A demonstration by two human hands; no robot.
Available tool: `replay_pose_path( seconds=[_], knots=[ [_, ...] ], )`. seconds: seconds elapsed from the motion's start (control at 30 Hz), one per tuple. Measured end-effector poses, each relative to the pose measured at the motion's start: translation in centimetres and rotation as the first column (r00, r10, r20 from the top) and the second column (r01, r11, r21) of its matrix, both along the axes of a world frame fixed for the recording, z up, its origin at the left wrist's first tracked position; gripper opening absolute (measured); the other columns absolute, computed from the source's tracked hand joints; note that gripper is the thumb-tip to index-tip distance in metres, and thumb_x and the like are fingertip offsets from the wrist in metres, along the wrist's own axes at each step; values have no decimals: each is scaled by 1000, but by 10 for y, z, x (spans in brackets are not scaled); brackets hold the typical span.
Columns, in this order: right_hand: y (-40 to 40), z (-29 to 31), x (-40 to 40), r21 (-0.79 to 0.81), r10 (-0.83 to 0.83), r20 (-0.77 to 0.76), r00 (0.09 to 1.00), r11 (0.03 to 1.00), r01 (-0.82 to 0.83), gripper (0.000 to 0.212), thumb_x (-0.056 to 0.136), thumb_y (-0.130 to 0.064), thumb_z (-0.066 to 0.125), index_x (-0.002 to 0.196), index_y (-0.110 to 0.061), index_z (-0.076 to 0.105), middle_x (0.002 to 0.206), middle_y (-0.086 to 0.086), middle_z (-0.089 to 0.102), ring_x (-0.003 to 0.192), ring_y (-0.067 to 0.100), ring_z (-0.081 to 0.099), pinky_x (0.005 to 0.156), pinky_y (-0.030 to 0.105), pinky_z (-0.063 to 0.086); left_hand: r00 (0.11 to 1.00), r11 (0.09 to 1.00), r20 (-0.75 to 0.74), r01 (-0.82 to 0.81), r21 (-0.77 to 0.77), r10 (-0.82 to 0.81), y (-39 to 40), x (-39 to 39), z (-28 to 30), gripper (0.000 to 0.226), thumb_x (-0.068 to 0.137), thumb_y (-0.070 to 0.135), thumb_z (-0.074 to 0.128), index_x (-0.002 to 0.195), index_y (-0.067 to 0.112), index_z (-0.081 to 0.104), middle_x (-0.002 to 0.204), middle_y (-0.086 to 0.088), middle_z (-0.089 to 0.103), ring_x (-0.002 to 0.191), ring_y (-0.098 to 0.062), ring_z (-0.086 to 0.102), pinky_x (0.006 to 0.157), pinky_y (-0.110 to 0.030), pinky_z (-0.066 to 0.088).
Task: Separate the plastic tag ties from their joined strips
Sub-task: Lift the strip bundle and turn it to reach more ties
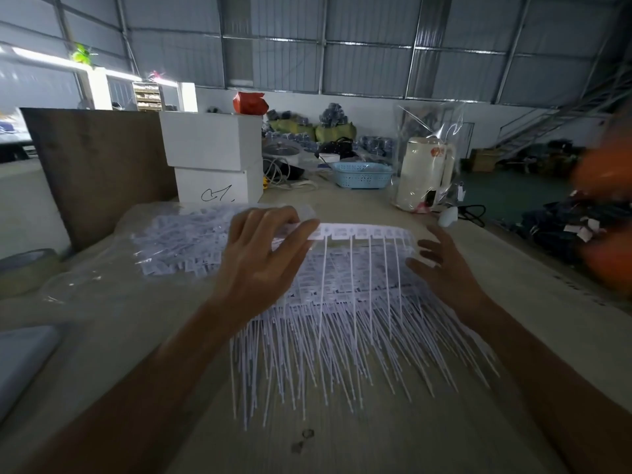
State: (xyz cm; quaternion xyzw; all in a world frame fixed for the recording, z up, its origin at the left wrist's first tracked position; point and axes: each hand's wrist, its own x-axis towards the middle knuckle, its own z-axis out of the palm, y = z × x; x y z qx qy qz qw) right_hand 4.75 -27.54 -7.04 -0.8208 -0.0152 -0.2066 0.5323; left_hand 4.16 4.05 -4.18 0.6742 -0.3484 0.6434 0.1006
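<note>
Bare forearms reach in from the near edge over the broad beige counter (342, 449). On it, mid-scene, lies the large heap of white plastic tag ties (342, 336), their thin tails fanning toward the near side. A second batch of white ties in a clear plastic bag (178, 241) sits to the left, just beside the heap. Above the heap, the joined strip of white tag ties (366, 232) is held level, several tails hanging down from it. The left hand (263, 261) pinches the strip's left end between thumb and fingers (301, 230). The right hand (444, 265) is at the strip's right end, fingers loosely spread (whether they actually grip it I cannot tell). Farther off stand two stacked white boxes (213, 155), a cream electric kettle (424, 172) and a light blue plastic basket (362, 174).
</note>
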Motion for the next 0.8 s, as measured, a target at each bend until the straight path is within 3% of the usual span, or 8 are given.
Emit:
replay_pose_path(
  seconds=[0.1,0.2,0.3,0.37,0.47,0.6,0.67,0.8],
  knots=[
    [-2,8,2,-95,-63,119,991,993,75,68,89,-24,74,148,-27,39,129,-4,56,118,15,55,88,34,50,999,995,-18,37,-98,-39,1,-4,1,26,96,17,65,120,8,63,112,-12,54,96,-27,55,88,-34,31],
    [-3,19,-4,123,27,205,978,991,-53,52,94,-19,68,142,-26,49,120,4,66,107,14,66,84,29,57,993,973,-73,69,-220,-87,1,-6,2,23,96,15,64,116,3,66,110,-18,56,101,-30,54,89,-39,38],
    [-3,33,-14,351,116,261,958,913,-207,37,97,-22,63,133,-28,57,117,7,69,100,20,70,83,32,59,982,937,-123,93,-336,-142,2,-8,6,23,95,11,64,115,-2,65,107,-19,55,102,-33,53,88,-45,44],
    [-5,41,-17,438,160,231,960,864,-249,33,98,-27,61,131,-25,60,113,8,71,89,22,70,79,34,59,971,936,-189,78,-342,-150,6,-8,8,24,96,11,62,116,-2,65,105,-19,55,102,-31,52,88,-47,45],
    [-9,46,-20,561,272,112,956,776,-286,42,96,-42,62,122,-10,65,89,5,69,76,19,65,66,33,57,914,952,-361,74,-297,-184,19,-5,10,25,92,11,63,116,3,68,102,-15,57,98,-30,55,86,-47,46],
    [-12,45,-28,470,352,-20,936,829,-302,44,101,-47,48,114,-10,68,87,10,70,72,21,67,62,30,57,779,962,-580,111,-248,-240,40,3,11,25,87,1,71,112,7,72,99,-12,60,91,-25,59,79,-30,48],
    [-8,44,-29,407,323,-40,946,870,-280,43,104,-44,43,117,-11,66,90,12,72,79,25,71,64,32,58,763,976,-615,98,-193,-198,48,6,9,26,88,3,71,113,9,72,97,-11,60,88,-24,59,78,-30,49],
    [9,44,-30,176,179,48,983,967,-184,27,104,-30,49,112,-11,68,103,10,74,91,25,74,69,27,59,729,998,-683,-11,-69,-39,55,12,2,35,90,37,58,119,20,68,99,-1,65,88,-19,61,81,-40,53]
  ],
)
